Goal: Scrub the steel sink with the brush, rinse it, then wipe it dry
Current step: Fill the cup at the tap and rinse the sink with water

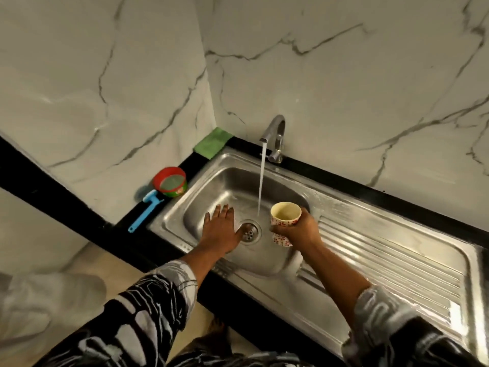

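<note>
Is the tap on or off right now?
On: a steady stream falls from the tap into the sink, landing between the left hand and the cup gripped by the right hand.

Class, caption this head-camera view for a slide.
Tap running: left hand flat in the steel sink, right hand holding a floral cup beside the stream.

Around the drain [249,231], my left grip [221,230] lies flat at 9 o'clock, my right grip [301,230] with the cup [284,217] at 3, the water stream [261,181] between them at 12. The ribbed drainboard [383,260] at 4 o'clock lies open; brush [145,213] and red tub [170,182] line the desk [189,161] at 10.
</note>
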